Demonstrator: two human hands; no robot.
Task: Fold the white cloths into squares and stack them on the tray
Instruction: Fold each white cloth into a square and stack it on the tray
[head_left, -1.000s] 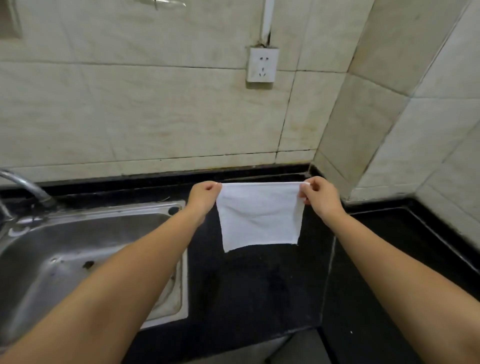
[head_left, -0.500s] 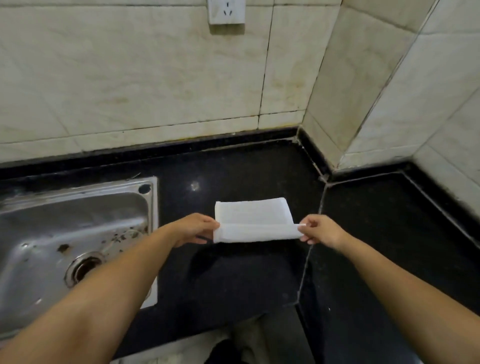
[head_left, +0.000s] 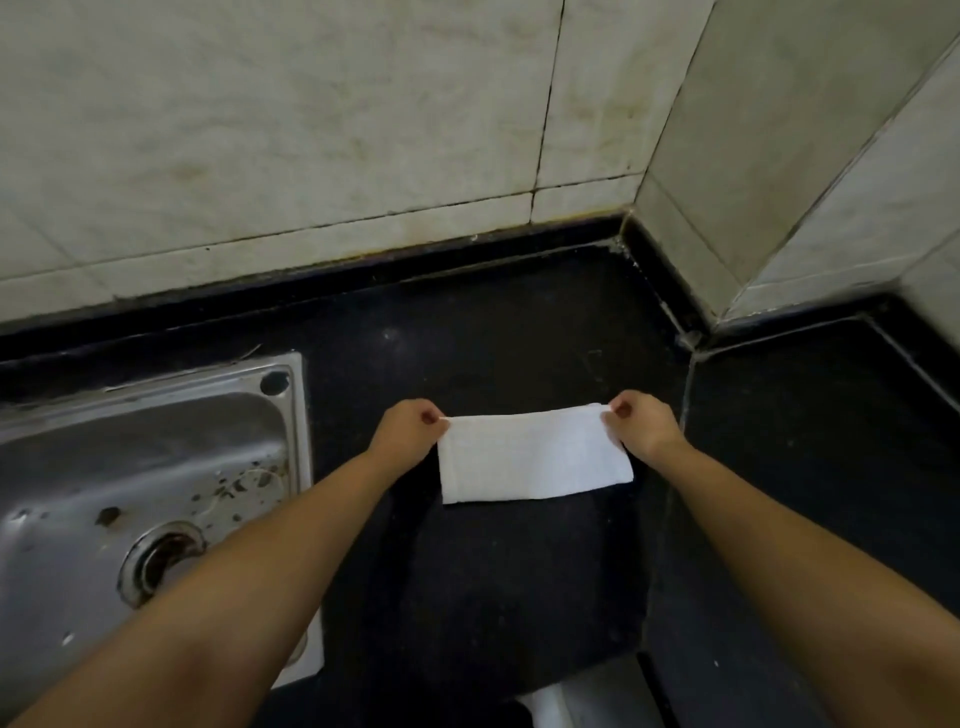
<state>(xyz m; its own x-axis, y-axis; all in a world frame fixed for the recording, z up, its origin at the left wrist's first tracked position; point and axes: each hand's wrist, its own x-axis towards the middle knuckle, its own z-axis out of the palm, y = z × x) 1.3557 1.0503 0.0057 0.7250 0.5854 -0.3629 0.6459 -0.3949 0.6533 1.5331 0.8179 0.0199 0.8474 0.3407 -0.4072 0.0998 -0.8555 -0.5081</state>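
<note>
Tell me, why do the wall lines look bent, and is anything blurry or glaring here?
Head view: the wide-angle lens bows the tile joints on the wall and stretches the forearms near the bottom edge. Light is dim and even; the white cloth is the brightest patch, its weave washed out. The sink shows soft sheen, no harsh glare. The left hand and right hand look slightly soft, as does the whole picture.

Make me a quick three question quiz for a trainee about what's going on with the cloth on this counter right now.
1. True or false: both hands pinch the far corners of the white cloth.
2. The cloth's shape now is: A) a wide rectangle, B) a crumpled ball, C) a tight roll.
3. What lies left of the cloth, set into the black counter?

Key:
1. True: left hand and right hand each pinch a corner.
2. A.
3. The steel sink.
</note>
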